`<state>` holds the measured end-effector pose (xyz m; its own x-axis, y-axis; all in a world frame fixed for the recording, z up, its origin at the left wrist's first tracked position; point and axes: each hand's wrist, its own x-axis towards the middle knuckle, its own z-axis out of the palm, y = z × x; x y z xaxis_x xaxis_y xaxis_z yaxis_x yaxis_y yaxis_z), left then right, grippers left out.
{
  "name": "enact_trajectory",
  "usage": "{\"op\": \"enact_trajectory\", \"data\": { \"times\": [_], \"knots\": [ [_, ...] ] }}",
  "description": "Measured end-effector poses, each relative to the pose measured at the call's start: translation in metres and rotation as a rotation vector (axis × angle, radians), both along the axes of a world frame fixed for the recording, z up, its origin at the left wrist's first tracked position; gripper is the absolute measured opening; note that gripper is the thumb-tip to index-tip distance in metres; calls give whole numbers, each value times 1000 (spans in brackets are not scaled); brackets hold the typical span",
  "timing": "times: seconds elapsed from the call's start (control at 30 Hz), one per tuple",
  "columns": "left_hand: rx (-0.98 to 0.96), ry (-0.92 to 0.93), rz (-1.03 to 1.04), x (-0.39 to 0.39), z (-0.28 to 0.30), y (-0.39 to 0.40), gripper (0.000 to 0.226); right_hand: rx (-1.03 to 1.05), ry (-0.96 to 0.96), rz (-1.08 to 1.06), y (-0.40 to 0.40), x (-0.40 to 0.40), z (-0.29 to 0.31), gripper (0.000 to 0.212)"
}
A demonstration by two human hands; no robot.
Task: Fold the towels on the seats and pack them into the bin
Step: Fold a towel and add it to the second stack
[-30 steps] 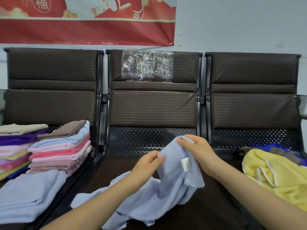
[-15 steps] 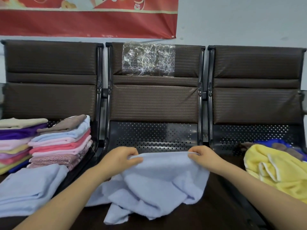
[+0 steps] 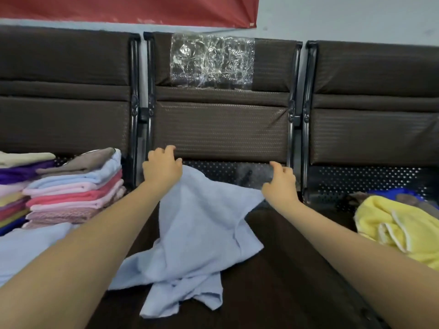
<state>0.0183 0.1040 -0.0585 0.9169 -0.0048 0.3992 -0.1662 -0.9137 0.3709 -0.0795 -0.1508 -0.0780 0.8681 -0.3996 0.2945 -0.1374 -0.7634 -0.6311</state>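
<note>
A light blue towel (image 3: 194,238) lies crumpled on the middle seat (image 3: 285,269), its far edge lifted. The left hand (image 3: 162,169) at 11 o'clock and right hand (image 3: 280,185) at 1 o'clock each pinch a far corner. Folded towels (image 3: 73,188) stack at 9 o'clock (many colours); a yellow towel (image 3: 399,226) lies at 3 o'clock.

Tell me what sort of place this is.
Probably a waiting area or lobby, used here for sorting laundry. A row of linked brown seats with perforated metal frames stands against a plain wall, a red banner hangs above, and folded towels are stacked on the left seat.
</note>
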Motion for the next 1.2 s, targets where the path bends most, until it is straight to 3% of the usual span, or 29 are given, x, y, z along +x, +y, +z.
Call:
{"op": "enact_trajectory", "data": {
  "times": [0.1,0.23,0.3,0.37,0.5,0.57,0.6,0.67,0.73,0.8,0.9,0.97,1.03,1.13,1.2],
  "knots": [
    [-21,188,-11,-23,-33,-7,52,-195,178,140,9,-15,-20,53],
    [30,340,-67,-69,-71,16,45,-274,354,282,18,-50,-34,12],
    [-62,393,-81,-89,-68,31,33,-207,520,334,26,-68,-37,29],
    [-139,434,-115,-106,-64,41,44,-109,655,369,35,-84,-37,38],
    [97,645,-294,-142,-59,66,57,-27,599,363,60,-99,-48,50],
    [355,640,-382,-155,-65,75,72,82,536,361,74,-96,-57,50],
    [421,577,-420,-157,-70,76,61,199,532,358,80,-92,-58,44],
    [317,468,-473,-164,-76,76,34,517,585,324,92,-82,-53,29],
    [31,446,-493,-169,-80,74,40,727,622,271,98,-72,-48,21],
    [-266,504,-468,-172,-76,70,46,767,644,250,99,-65,-50,18],
    [-662,532,-347,-179,-60,60,38,885,670,274,99,-58,-49,17],
    [-1025,567,-231,-181,-45,58,28,1021,563,305,97,-56,-38,19],
    [-1266,630,-208,-180,-39,66,25,1089,410,316,91,-55,-26,18],
    [-1273,676,-104,-171,-48,80,34,783,302,389,80,-62,-27,21],
    [-982,641,71,-158,-60,89,39,449,360,466,71,-69,-39,25]
  ]
}}
